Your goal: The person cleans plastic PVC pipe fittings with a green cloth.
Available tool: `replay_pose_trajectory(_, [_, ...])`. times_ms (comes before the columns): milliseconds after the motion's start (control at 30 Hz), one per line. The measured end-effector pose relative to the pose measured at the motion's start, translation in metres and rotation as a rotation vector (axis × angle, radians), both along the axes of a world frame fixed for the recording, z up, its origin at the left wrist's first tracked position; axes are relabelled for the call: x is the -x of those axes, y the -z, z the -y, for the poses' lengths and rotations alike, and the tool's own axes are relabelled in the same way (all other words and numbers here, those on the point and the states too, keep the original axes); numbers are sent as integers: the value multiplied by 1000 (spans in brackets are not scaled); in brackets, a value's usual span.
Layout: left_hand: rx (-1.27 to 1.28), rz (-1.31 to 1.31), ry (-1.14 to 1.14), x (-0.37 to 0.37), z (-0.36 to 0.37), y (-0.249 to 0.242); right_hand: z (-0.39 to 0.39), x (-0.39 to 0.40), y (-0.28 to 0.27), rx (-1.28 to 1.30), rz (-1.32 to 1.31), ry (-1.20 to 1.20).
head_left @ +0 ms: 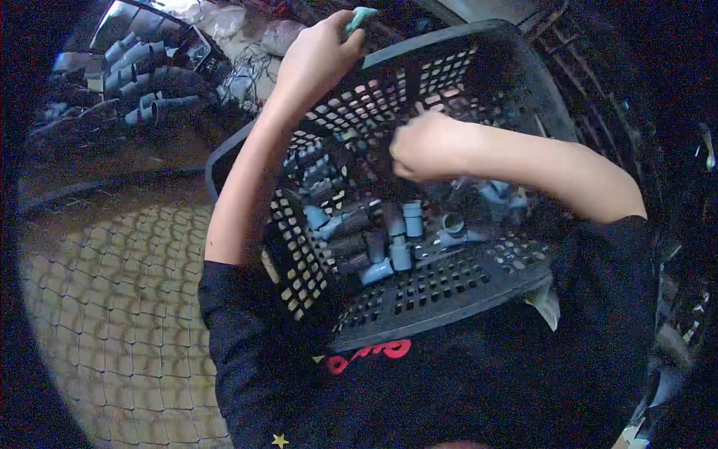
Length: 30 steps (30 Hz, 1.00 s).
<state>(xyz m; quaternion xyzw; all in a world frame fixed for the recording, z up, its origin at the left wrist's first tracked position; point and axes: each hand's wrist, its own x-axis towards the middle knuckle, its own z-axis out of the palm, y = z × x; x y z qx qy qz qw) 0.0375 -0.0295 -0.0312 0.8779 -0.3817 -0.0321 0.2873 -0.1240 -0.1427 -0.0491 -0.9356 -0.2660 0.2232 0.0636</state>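
Note:
My left hand [320, 54] is raised beyond the far left rim of a black plastic basket [441, 299]. Its fingers are closed on a small light-green piece [362, 16] that looks like a cloth or sponge. My right hand [432, 147] hangs over the inside of the basket, curled into a fist and slightly blurred. Whatever it may hold is hidden. Below it, in the basket, lie several blue-grey plastic pipe fittings [402, 254], both straight sockets and elbows, mixed with darker pieces.
More grey pipe fittings [142, 78] are heaped at the upper left, near clear plastic bags [224, 21]. A brown floor with a net-like pattern [134, 314] spreads at the left. Dark racks or bars [591, 90] stand behind the basket at the right.

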Motion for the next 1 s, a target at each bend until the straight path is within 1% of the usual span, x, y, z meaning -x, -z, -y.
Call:
replay_pose_trajectory(33, [-21, 4, -2, 2, 1, -3, 4, 0, 0, 160, -169, -43])
replay_pose_trajectory(67, [-39, 8, -4, 3, 2, -5, 6, 2, 7, 294, -235, -11])
replay_pose_trajectory(133, [10, -9, 17, 2, 2, -1, 0, -2, 9, 441, -458, -109])
replay_pose_trajectory(200, [9, -26, 22, 0, 2, -1, -8, 3, 25, 356, -553, -77])
replay_pose_trajectory(233, [-34, -46, 7, -2, 2, -1, -12, 4, 33, 302, -578, -120])
replay_pose_trajectory(267, [0, -27, 5, -3, 0, 4, -16, 6, 39, 277, -555, -111])
replay_pose_trajectory(333, [16, -42, -17, -1, -2, 0, -20, -1, 23, 286, -579, -165])
replay_pose_trajectory(367, [19, -45, -5, -1, -2, -1, -17, -2, 13, 278, -641, -121])
replay_pose_trajectory(400, [35, -36, 0, -4, -3, 3, -15, -6, 11, 268, -663, -132])
replay_pose_trajectory(433, [-12, -72, -17, -1, -3, -4, -13, -11, 9, 259, -685, -142])
replay_pose_trajectory(467, [-57, -109, -35, 2, -3, -11, -11, -14, 8, 192, -670, -127])
replay_pose_trajectory(533, [-45, -144, -44, 3, -1, -10, -7, -19, -1, 67, -639, -99])
replay_pose_trajectory(567, [-24, -139, -26, 5, -1, -12, -5, -23, -5, 7, -684, -73])
replay_pose_trajectory(600, [-3, -136, -10, 4, 0, -11, -2, -24, -9, -172, -702, -9])
replay_pose_trajectory(633, [104, -99, 15, 0, 0, -1, 2, -26, -16, -349, -718, 51])
replay_pose_trajectory(667, [206, -255, 54, -7, 1, 7, 9, -28, -22, -504, -734, 85])
replay_pose_trajectory(700, [319, -362, 10, -13, 0, 17, 15, -31, -31, -658, -752, 107])
replay_pose_trajectory(733, [433, -470, -32, -10, 3, 5, 22, -33, -47, -719, -773, 213])
replay_pose_trajectory(767, [390, -661, -148, -6, -4, -10, 29, -34, -64, -785, -789, 319])
replay_pose_trajectory(800, [409, -681, -279, 2, -5, -26, 35, -37, -66, -965, -569, 322])
replay_pose_trajectory(867, [667, -437, -89, -15, -11, -5, 48, -46, -74, -1167, -433, 597])
replay_pose_trajectory(900, [709, -239, -76, -13, -13, -5, 55, -53, -76, -1283, -376, 706])
replay_pose_trajectory(933, [761, -197, -98, 1, -16, -19, 58, -61, -77, -1428, -371, 780])
replay_pose_trajectory(967, [713, -100, -83, 4, -21, -18, 62, -65, -81, -1358, -208, 909])
replay_pose_trajectory(1000, [661, -2, -70, 5, -26, -18, 68, -71, -82, -1430, -231, 946])
